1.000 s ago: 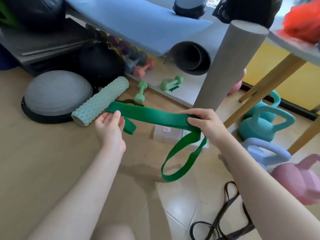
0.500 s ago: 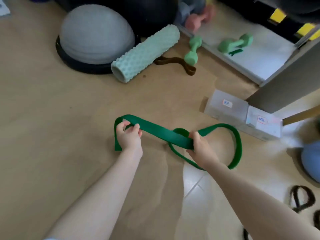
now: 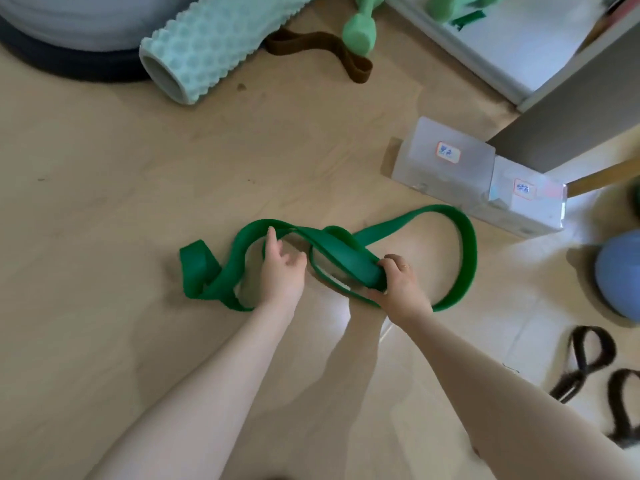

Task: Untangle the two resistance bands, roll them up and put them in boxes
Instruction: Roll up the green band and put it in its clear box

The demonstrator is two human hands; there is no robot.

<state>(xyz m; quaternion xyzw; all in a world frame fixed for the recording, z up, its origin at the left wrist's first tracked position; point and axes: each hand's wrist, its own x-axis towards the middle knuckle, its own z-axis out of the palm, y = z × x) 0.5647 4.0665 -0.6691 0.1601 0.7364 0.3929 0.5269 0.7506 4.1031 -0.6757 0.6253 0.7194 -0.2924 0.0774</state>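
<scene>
The tan floor [image 3: 104,202] carries your green band [image 3: 465,258], sprawled left to right in loose loops before two clear boxes [image 3: 446,168]. Your right hand [image 3: 398,285] curls around its doubled middle; your left hand [image 3: 282,271] rests beside it, fingers relaxed, gripping nothing.

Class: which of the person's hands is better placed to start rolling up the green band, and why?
Probably the right hand: it already grips a folded part of the green band. The left hand lies open, only touching a strand.

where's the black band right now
In the head view the black band lies on the floor at the lower right edge, below the blue kettlebell and right of the right forearm.
</scene>
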